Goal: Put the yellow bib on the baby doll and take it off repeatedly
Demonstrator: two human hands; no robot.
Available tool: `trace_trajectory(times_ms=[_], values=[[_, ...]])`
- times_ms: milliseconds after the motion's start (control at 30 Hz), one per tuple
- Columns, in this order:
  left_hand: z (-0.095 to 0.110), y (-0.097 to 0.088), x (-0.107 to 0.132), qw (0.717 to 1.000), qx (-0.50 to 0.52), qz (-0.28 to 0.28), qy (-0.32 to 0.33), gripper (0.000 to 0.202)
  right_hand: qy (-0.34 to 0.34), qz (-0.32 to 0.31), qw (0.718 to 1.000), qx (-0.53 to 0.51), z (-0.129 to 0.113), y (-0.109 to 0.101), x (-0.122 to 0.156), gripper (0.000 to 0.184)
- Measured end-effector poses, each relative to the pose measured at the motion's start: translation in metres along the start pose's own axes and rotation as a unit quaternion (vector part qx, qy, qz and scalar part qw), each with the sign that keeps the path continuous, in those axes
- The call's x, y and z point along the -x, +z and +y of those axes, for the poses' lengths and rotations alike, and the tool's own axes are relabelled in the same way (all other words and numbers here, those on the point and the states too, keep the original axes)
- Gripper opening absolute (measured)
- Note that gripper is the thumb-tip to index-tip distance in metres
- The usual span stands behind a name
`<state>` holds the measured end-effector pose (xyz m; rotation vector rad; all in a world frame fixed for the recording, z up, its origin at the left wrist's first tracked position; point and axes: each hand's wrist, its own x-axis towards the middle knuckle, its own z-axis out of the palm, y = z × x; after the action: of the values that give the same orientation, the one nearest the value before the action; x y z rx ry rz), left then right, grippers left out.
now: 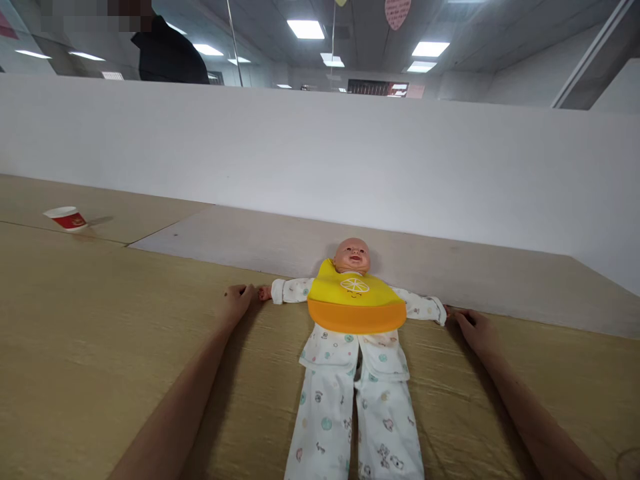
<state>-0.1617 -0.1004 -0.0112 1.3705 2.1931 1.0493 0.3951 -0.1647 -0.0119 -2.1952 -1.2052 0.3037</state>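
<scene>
A baby doll lies face up, its arms stretched out sideways. It wears white printed pyjamas and a yellow bib with an orange pocket and a citrus-slice print. Beside the doll's hand at the left, my left hand rests with its fingers curled; a small gap seems to separate them. My right hand reaches the doll's other hand at the cuff's end, its fingertips pinched on it. Most of that small hand is hidden by the sleeve and my fingers. The doll's feet fall outside the view.
A red and white paper cup lies tilted on the wooden surface at the far left. Behind the doll runs a white low wall with glass above it. Through the glass shows a person in dark clothing.
</scene>
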Motion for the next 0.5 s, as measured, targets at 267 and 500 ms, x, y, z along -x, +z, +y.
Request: trace_trajectory(times_ms=[267, 500], values=[[-0.0009, -0.0003, -0.0011, 0.998, -0.051, 0.009, 0.036, 0.029, -0.013, -0.004, 1.0, 0.006, 0.0082, 0.0047, -0.0046, 0.036], [0.0056, -0.004, 0.0039, 1.0, 0.008, 0.008, 0.02, 0.029, -0.004, -0.008, 1.0, 0.01, 0.0021, 0.0014, -0.0008, 0.031]])
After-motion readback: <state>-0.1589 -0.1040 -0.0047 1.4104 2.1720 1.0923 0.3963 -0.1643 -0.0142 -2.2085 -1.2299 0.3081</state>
